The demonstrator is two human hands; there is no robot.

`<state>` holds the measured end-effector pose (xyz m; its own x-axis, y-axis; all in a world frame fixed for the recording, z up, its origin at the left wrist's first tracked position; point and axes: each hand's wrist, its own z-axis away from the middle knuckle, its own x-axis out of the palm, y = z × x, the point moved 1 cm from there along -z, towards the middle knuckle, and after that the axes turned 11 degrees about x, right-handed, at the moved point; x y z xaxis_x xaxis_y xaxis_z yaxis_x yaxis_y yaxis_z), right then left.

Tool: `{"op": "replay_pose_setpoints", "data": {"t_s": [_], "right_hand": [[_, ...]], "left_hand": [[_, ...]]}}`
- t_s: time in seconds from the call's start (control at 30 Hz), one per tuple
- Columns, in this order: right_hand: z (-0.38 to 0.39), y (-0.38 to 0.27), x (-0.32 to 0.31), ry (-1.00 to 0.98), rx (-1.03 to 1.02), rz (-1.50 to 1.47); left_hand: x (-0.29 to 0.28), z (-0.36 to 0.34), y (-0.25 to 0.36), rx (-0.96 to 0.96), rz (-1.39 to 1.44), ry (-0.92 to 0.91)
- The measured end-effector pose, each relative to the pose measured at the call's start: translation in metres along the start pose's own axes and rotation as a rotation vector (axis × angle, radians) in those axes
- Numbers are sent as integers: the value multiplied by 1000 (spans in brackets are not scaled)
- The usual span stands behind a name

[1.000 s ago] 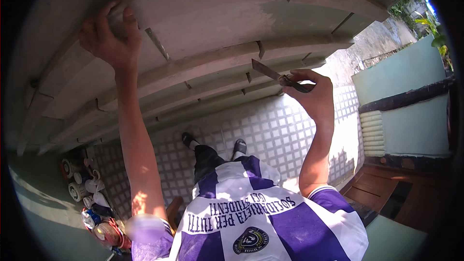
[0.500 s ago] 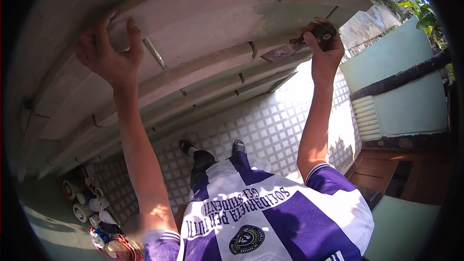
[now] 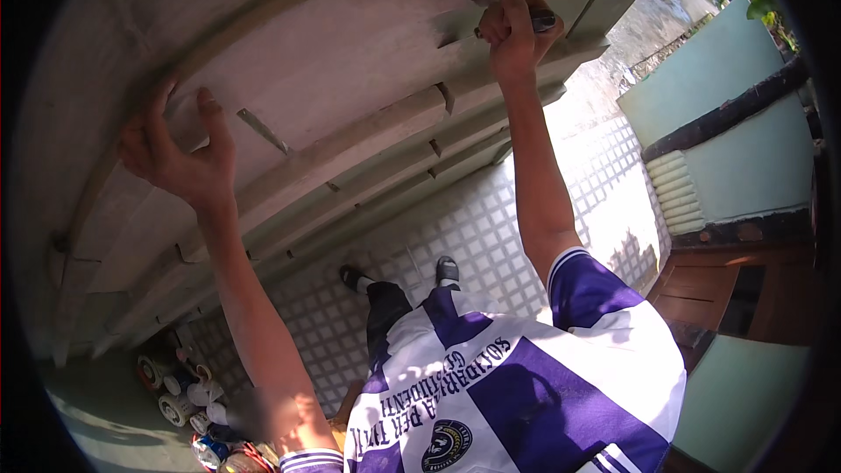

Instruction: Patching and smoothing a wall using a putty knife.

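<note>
My right hand (image 3: 517, 35) is wrapped around the dark handle of a putty knife (image 3: 544, 20). Its blade points left toward the pale, panelled wall (image 3: 368, 35); my fingers hide part of the tool. Farther left, my left hand (image 3: 180, 149) rests against the wall's raised ledge with thumb and fingers apart, holding nothing. A narrow slot (image 3: 263, 131) cuts into the panel just right of that hand.
Stepped ledges (image 3: 350, 149) with dark gaps run across the wall. Below lies a patterned tile floor (image 3: 473, 219), sunlit at right. Paint cans and other containers (image 3: 175, 407) stand at lower left. A pale green wall (image 3: 710, 96) and brown wooden door (image 3: 701, 289) are on the right.
My right hand has moved left and up with the putty knife and turned, so its back now shows. My left hand has shifted slightly lower in view, staying on the ledge.
</note>
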<state>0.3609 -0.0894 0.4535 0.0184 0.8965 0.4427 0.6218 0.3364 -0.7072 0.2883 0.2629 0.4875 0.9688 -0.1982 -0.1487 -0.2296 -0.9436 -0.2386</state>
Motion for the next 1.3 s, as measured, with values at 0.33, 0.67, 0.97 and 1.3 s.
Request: {"op": "replay_pose_setpoints", "data": {"t_s": [0.33,0.67,0.97,1.3], "right_hand": [[8,2,-1,12,-65,25],[26,15,-2,42,-70,20],[37,18,-22,79,-53,-19],[106,6,-13,102,274,105]], "left_hand": [[1,3,-4,38,7,32],[-1,6,-3,23,20,30],[-7,6,-1,-10,85,6],[-2,0,4,2,24,-70]]}}
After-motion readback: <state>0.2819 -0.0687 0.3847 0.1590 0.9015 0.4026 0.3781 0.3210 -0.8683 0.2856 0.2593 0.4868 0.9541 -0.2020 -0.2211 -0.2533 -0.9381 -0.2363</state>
